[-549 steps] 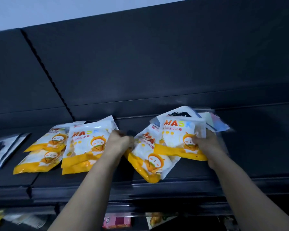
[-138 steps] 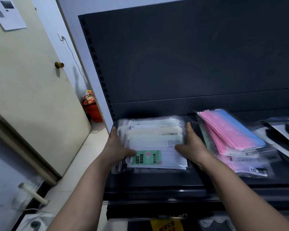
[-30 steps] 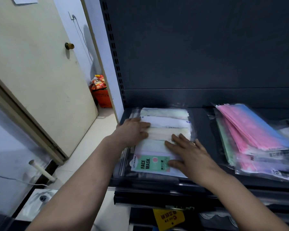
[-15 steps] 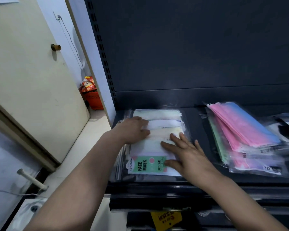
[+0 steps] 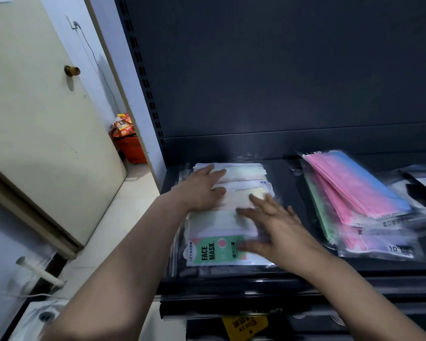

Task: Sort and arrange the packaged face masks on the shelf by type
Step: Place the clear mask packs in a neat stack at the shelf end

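Observation:
A stack of clear packs of pastel masks with a green "FACE MASK" label (image 5: 213, 249) lies at the left end of the black shelf (image 5: 231, 283). My left hand (image 5: 202, 188) rests flat on the far left part of the stack, fingers spread. My right hand (image 5: 273, 225) lies flat on its right side, palm down, fingers apart. Neither hand grips a pack. To the right sits a pile of pink-and-blue mask packs (image 5: 357, 195), with a green one partly under it.
Black-and-white packs (image 5: 423, 188) lie at the right edge. The shelf's dark back panel (image 5: 280, 70) rises behind. Left of the shelf are a cream door (image 5: 35, 107), a red bin of snack bags (image 5: 128, 141) and pale floor. A yellow tag (image 5: 244, 326) hangs below.
Both hands stay flat on the pastel stack; my left hand has slid slightly toward the far edge. The view has shifted a little.

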A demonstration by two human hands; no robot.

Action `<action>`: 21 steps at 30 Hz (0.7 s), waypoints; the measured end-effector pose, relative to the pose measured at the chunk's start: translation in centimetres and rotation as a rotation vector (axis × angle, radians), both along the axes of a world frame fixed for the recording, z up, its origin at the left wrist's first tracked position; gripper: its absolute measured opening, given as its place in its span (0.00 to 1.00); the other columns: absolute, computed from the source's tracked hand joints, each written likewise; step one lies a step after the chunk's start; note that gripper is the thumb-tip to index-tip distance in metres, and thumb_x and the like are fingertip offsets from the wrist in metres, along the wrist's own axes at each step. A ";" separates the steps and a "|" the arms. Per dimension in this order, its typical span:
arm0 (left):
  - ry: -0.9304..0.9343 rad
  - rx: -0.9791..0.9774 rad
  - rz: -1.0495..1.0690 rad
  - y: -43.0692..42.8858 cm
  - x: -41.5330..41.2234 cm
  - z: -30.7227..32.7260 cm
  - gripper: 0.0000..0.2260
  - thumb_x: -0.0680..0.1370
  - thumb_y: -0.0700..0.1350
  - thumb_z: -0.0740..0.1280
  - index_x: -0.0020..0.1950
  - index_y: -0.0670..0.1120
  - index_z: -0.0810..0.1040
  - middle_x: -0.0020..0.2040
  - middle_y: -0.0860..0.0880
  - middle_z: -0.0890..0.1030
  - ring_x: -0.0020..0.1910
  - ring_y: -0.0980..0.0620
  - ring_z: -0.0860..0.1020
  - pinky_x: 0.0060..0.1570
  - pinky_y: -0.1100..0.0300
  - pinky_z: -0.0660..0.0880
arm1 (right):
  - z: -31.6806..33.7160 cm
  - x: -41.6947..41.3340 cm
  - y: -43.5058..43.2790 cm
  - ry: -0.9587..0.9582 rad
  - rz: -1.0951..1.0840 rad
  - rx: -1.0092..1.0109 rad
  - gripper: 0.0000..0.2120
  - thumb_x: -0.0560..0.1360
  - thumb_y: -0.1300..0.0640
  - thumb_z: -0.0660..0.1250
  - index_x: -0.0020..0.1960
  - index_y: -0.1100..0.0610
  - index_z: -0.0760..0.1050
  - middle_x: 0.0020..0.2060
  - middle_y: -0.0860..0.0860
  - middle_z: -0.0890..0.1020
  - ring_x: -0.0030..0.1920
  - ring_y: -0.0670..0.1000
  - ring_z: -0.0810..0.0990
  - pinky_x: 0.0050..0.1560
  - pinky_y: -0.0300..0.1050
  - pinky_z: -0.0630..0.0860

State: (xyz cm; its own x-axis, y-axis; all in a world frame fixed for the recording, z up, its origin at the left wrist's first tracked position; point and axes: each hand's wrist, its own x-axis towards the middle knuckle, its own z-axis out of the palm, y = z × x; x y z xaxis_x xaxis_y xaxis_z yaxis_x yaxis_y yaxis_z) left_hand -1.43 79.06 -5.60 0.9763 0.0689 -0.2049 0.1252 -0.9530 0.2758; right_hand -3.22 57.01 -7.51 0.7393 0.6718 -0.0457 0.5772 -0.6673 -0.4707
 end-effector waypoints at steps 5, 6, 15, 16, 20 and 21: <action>-0.009 0.032 0.051 -0.3 -4.6 0.9 0.32 0.78 0.65 0.58 0.78 0.62 0.48 0.80 0.54 0.45 0.79 0.46 0.43 0.75 0.39 0.47 | 0.6 4.8 1.6 0.116 -0.260 0.143 0.35 0.75 0.39 0.62 0.76 0.49 0.54 0.77 0.53 0.53 0.77 0.53 0.49 0.74 0.51 0.54; 0.037 0.033 0.044 -0.5 -5.2 0.6 0.34 0.76 0.67 0.60 0.78 0.63 0.48 0.80 0.55 0.45 0.79 0.46 0.42 0.75 0.38 0.46 | 0.4 6.2 2.2 0.133 -0.298 0.119 0.36 0.75 0.38 0.62 0.76 0.51 0.54 0.77 0.54 0.55 0.76 0.55 0.52 0.73 0.51 0.57; 0.076 0.001 0.000 -0.5 -6.0 -1.3 0.35 0.73 0.66 0.65 0.76 0.64 0.54 0.80 0.55 0.51 0.79 0.46 0.46 0.73 0.36 0.51 | -0.4 10.2 4.4 0.099 -0.290 0.063 0.29 0.73 0.46 0.67 0.71 0.56 0.67 0.68 0.55 0.71 0.67 0.54 0.70 0.65 0.44 0.67; 0.076 0.001 0.005 -0.6 -6.0 -1.2 0.35 0.73 0.66 0.65 0.76 0.64 0.54 0.80 0.55 0.51 0.79 0.45 0.46 0.73 0.36 0.51 | -0.4 10.0 4.2 0.079 -0.294 0.040 0.27 0.73 0.46 0.67 0.69 0.55 0.70 0.68 0.54 0.72 0.67 0.54 0.70 0.65 0.44 0.67; 0.089 0.007 0.018 -0.8 -5.6 -0.9 0.34 0.73 0.65 0.65 0.76 0.63 0.56 0.79 0.54 0.53 0.78 0.46 0.48 0.73 0.37 0.53 | 0.0 8.6 3.4 -0.051 -0.303 -0.169 0.18 0.73 0.44 0.61 0.57 0.53 0.77 0.58 0.55 0.79 0.58 0.58 0.76 0.53 0.48 0.74; 0.095 0.013 0.018 -0.9 -5.6 -0.7 0.34 0.73 0.64 0.66 0.76 0.62 0.56 0.79 0.54 0.53 0.78 0.46 0.48 0.73 0.37 0.54 | -0.1 8.3 3.2 -0.078 -0.297 -0.207 0.18 0.73 0.44 0.59 0.54 0.52 0.78 0.56 0.55 0.80 0.56 0.58 0.77 0.49 0.46 0.74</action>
State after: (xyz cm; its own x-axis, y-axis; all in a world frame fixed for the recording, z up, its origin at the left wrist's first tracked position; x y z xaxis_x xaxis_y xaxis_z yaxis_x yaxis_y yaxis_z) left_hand -6.99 78.12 -6.27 0.9511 0.0893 -0.2957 0.1670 -0.9540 0.2491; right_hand 5.13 60.17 -7.58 0.9074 0.4096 -0.0939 0.3728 -0.8878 -0.2700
